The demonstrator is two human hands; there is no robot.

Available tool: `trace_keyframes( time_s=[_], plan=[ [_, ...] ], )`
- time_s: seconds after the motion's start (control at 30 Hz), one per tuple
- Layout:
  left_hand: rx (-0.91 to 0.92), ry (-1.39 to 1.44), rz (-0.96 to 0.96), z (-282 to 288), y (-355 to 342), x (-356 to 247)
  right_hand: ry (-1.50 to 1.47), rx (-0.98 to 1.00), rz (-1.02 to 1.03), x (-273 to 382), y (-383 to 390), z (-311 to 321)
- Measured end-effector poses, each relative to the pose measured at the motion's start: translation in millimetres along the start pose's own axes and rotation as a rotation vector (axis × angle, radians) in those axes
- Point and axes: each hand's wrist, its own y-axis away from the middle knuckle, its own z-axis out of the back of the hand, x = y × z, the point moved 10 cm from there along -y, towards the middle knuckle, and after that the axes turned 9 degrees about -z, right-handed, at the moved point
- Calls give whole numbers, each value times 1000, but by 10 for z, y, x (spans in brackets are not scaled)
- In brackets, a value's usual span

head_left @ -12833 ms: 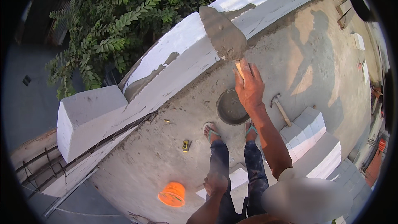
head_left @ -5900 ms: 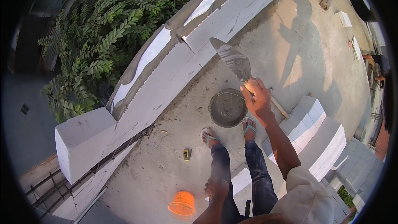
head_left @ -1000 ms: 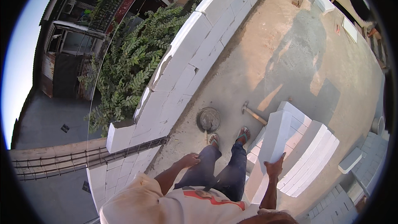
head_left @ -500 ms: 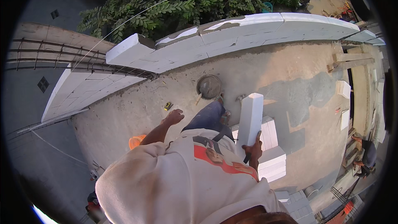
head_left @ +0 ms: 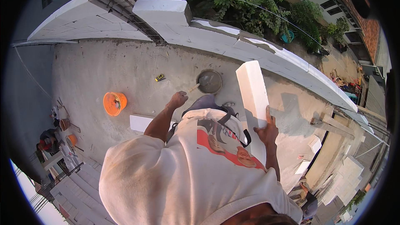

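White block tilts right of the mortar tub on concrete floor, right hand gripping it, left hand fisted near tub.

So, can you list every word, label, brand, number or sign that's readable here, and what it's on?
None that I can read out.
White shirt: red-banded print; its small letter-like marks are too creased to read.
Yellow-and-black tape measure: any markings are too small to read.
White block in the right hand: no lettering visible.
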Motion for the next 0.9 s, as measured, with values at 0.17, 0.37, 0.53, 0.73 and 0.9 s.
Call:
trace_keyframes(
  time_s=[0.17,0.37,0.53,0.73,0.9],
  plan=[
    [-79,254,121,51,-82,-223,55,-120,267,600,-561,717],
    [-187,813,57,227,-525,-1292,122,-90,463,1522,-1239,1342],
    [-190,976,-35,571,-1138,-2466,233,-64,593,2078,-1843,1532],
    [-336,1456,15,518,-2006,-3157,289,5,767,2515,-2511,1509],
    [-513,1670,125,309,-2691,-3256,339,77,779,2746,-2907,1482]
  ],
)
